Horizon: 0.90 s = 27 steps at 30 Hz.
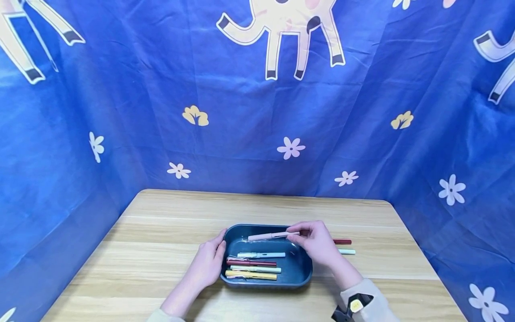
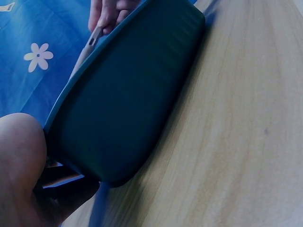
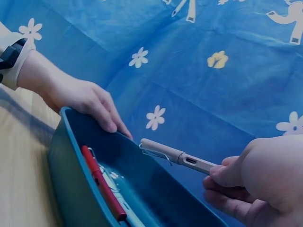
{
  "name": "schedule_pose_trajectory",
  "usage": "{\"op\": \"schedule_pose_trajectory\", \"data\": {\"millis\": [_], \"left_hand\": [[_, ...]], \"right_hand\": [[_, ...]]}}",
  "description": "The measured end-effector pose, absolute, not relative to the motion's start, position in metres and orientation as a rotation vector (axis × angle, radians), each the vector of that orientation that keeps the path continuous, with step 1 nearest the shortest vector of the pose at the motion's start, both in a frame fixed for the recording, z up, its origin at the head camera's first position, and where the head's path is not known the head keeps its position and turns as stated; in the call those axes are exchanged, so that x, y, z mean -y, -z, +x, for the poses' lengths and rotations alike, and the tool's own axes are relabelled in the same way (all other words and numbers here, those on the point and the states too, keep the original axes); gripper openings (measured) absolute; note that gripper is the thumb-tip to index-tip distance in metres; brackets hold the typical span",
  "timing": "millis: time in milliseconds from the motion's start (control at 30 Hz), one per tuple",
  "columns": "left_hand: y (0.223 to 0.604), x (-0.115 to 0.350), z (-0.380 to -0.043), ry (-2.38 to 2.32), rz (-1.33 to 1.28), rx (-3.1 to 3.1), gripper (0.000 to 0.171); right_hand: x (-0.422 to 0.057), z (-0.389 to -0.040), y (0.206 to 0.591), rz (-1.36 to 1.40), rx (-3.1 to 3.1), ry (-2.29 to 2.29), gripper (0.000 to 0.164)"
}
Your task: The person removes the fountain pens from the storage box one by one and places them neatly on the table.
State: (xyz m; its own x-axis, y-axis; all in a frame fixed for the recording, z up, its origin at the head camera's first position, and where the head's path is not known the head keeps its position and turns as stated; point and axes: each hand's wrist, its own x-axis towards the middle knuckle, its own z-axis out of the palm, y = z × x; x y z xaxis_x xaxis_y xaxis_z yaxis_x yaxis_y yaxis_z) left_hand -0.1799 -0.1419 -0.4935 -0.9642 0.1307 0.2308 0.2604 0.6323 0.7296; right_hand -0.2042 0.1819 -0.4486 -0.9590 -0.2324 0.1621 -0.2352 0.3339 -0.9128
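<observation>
A dark teal box (image 1: 267, 285) stands on the table, and my left hand (image 1: 209, 259) holds its left end at the rim. Between thumb and fingers, my right hand (image 1: 315, 241) pinches a pale pink pen (image 3: 165, 152) by its barrel, the capped end with its clip pointing left. That pen is held over the box's far side. Lying inside the box, roughly parallel, are a light blue pen (image 1: 265, 255), a dark red pen (image 1: 257, 264), a pale green pen (image 1: 261, 269) and a yellow pen (image 1: 261, 276).
Right of the box, partly hidden behind my right hand, another dark red pen (image 1: 343, 242) and a mint pen (image 1: 348, 252) lie on the wooden table (image 1: 161, 232). A blue patterned cloth (image 1: 241, 134) surrounds the table at the back and sides.
</observation>
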Motion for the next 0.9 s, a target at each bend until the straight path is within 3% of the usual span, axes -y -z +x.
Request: {"op": "schedule_pose_trajectory", "data": {"millis": [900], "left_hand": [[0.494,0.141,-0.18,1.23,-0.33,2.694,0.045]], "right_hand": [[-0.254,-0.181,0.444,0.467,2.393,-1.76,0.017]]}}
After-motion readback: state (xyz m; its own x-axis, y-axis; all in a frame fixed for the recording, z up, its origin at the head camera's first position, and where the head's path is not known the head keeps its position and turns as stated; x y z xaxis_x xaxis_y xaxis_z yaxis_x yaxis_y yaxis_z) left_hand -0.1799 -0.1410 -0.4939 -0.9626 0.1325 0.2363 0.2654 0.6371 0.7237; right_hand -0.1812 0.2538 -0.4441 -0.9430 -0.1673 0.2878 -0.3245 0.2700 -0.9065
